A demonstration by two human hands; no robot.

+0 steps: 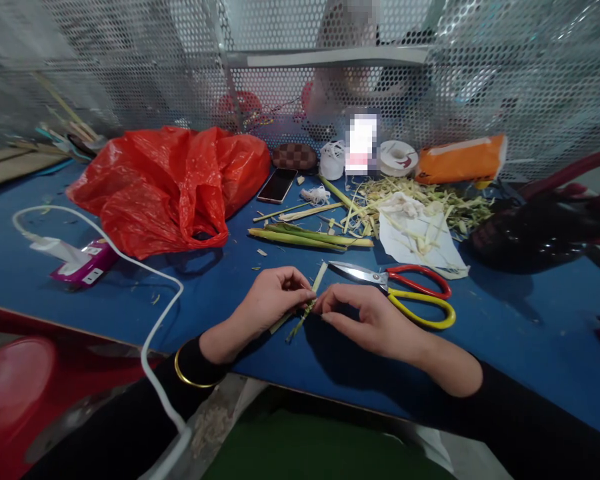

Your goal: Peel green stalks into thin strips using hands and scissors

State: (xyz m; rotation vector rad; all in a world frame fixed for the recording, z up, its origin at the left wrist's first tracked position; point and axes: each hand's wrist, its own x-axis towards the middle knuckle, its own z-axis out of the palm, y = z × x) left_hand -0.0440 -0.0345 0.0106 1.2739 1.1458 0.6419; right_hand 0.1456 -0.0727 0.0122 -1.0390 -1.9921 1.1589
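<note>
Between thumb and fingers, my left hand (277, 297) pinches a thin pale-green plant stalk (321, 275) that slants across the blue table, its lower end bearing small buds or scraps. My right hand (370, 317) reaches in from the other side, its bent fingertips at the stalk beside the left fingertips; whether they grip it is hidden. Just beyond my right hand lie scissors (380, 279) with one red and one yellow handle. Longer green stalks and leaves (305, 237) rest farther back.
A red plastic bag (175, 187) bulges at the left, near a purple tissue pack (85, 267) and a white cable (153, 333). Behind are a phone (277, 185), a tape roll (399, 159), an orange pack (460, 160) and plant scraps (430, 200). A dark pot-like object (535, 233) stands right.
</note>
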